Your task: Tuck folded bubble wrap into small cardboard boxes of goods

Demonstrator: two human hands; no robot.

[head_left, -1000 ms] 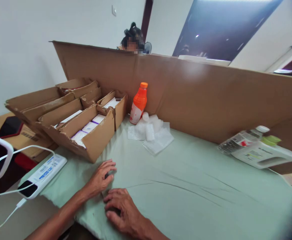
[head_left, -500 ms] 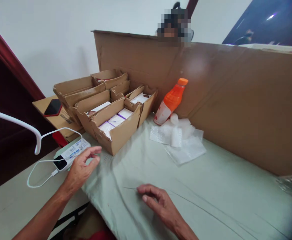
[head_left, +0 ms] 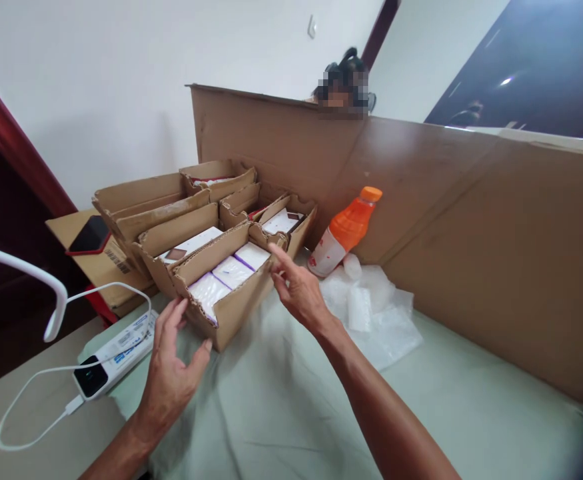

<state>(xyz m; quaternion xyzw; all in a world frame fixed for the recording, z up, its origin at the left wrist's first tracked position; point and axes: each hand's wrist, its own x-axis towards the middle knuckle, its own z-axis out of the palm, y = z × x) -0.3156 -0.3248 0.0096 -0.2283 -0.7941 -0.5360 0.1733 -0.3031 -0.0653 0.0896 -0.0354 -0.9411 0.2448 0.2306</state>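
Observation:
My left hand (head_left: 174, 363) is at the near left corner of the front cardboard box (head_left: 241, 307), thumb and fingers spread around that corner. My right hand (head_left: 298, 290) reaches to the box's right end, with the index finger stretched out along its edge and the thumb apart. Both hands look empty; whether the fingertips press on the cardboard I cannot tell. Inside the front box lie white packets (head_left: 231, 272) with purple edges, in a row. Directly behind stands another open cardboard box (head_left: 154, 263) holding a white flat box (head_left: 194, 244).
More open cardboard boxes (head_left: 146, 223) stand behind. An orange-capped bottle (head_left: 346, 230) leans by bubble wrap (head_left: 388, 327) on the right. A tall cardboard panel (head_left: 471, 233) borders the table; a person's head shows above it. Left are a phone (head_left: 90, 235), power strip (head_left: 126, 350) and white cable (head_left: 26, 380).
Both hands have moved forward to the front box: the left from beside the power strip, the right up from the tablecloth. The view has tilted, and everything sits lower in it.

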